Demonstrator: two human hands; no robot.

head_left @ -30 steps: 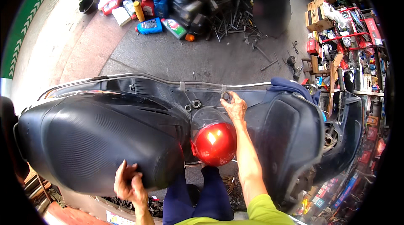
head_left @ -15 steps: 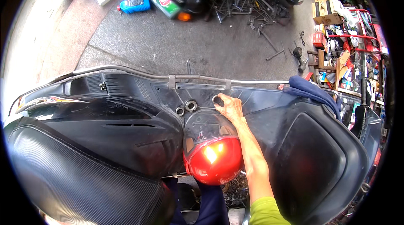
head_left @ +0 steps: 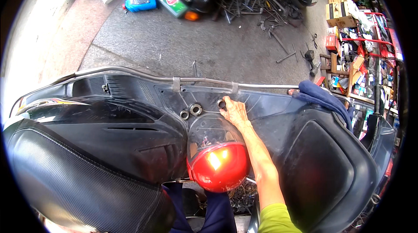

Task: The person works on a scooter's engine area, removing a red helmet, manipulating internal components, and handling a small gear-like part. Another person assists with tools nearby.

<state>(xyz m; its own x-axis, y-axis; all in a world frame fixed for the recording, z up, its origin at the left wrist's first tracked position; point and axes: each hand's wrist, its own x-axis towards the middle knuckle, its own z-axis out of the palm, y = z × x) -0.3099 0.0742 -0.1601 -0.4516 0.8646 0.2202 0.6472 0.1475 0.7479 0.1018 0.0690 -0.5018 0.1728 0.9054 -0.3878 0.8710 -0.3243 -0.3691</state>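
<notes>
My right hand (head_left: 235, 113) reaches over the footboard (head_left: 265, 103) of a black scooter. Its thumb and fingers pinch a dark, hollow, ring-shaped metal part (head_left: 221, 104), which is at the footboard; whether it touches the surface I cannot tell. Left of it lie a larger metal ring (head_left: 195, 109) and a smaller metal ring (head_left: 184, 114), side by side. A red helmet (head_left: 220, 167) with a clear visor sits close to my right forearm, its visor just below the rings. My left hand is out of view.
The scooter's black seat (head_left: 82, 180) fills the lower left, its front panel (head_left: 326, 163) the right. A dark blue cloth (head_left: 322, 98) hangs over the far right edge. On the floor beyond are oil bottles (head_left: 140, 2), a heap of tools (head_left: 257, 2) and stacked boxes (head_left: 339, 11).
The part in my right hand has tipped, so its hollow opening now shows. The hand has shifted slightly left, and the whole view has moved a little.
</notes>
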